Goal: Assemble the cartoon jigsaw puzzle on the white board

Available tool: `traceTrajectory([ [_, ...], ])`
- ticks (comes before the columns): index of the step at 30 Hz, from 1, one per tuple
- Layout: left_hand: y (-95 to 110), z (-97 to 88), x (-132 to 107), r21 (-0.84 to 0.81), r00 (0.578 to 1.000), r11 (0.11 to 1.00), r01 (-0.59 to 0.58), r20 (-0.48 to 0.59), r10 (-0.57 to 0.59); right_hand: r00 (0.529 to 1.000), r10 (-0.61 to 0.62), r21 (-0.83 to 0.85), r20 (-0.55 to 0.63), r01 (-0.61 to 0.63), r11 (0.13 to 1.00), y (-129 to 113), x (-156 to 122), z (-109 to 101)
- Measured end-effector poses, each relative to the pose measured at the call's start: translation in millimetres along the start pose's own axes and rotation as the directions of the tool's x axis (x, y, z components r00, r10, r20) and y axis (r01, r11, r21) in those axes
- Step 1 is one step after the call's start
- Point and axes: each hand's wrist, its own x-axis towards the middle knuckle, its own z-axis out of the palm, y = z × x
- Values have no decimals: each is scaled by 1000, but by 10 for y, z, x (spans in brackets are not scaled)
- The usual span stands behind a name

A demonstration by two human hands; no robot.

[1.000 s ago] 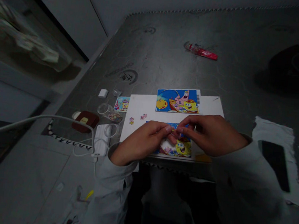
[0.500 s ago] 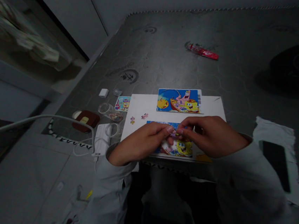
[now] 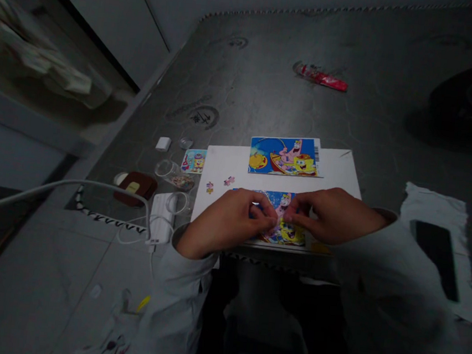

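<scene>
A cartoon jigsaw puzzle [image 3: 292, 237] lies at the near edge of a white board [image 3: 227, 156], partly covered by my hands. My left hand [image 3: 236, 217] bends over its left part, thumb and forefinger pinched together near the middle. From the other side, my right hand [image 3: 328, 215] reaches in with its fingertips closed over the puzzle's upper right. Anything small between either set of fingertips cannot be made out. Farther up the board is a printed picture card [image 3: 283, 156] of the same scene. Two loose puzzle pieces, one pink [image 3: 229, 181] and one mixed-coloured [image 3: 210, 188], rest on the left.
Left of the board are a clear plastic jar [image 3: 181, 180] with pieces inside, a small card [image 3: 193, 162], a brown case [image 3: 135, 188] and a white power strip [image 3: 162, 217] with cables. A phone [image 3: 434, 257] lies on white cloth at right; a red packet [image 3: 323, 78] lies farther back.
My hands have moved slightly apart and lowered onto the puzzle from a fingertip-to-fingertip pose. The left fingers curl more, and more of the puzzle's middle shows between the hands.
</scene>
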Motion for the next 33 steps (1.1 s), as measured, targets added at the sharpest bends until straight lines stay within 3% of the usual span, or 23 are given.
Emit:
traceTrajectory([
  [6, -12, 55, 78, 259, 994, 965, -42, -90, 68, 990, 55, -83, 127, -45, 996, -24, 62, 52],
  [13, 8, 99, 114, 342, 992, 937, 67, -123, -26, 984, 87, -120, 154, -69, 990, -53, 113, 104],
  [16, 16, 111, 125, 333, 987, 937, 106, -147, -59, 979, 105, -106, 177, -87, 991, -71, 118, 103],
  [21, -20, 119, 139, 165, 995, 983, 78, -73, -67, 978, 97, -69, 186, -86, 994, -63, 123, 93],
  [33, 13, 132, 137, 345, 986, 929, 130, -142, -86, 981, 75, -103, 178, -57, 993, -43, 141, 146],
])
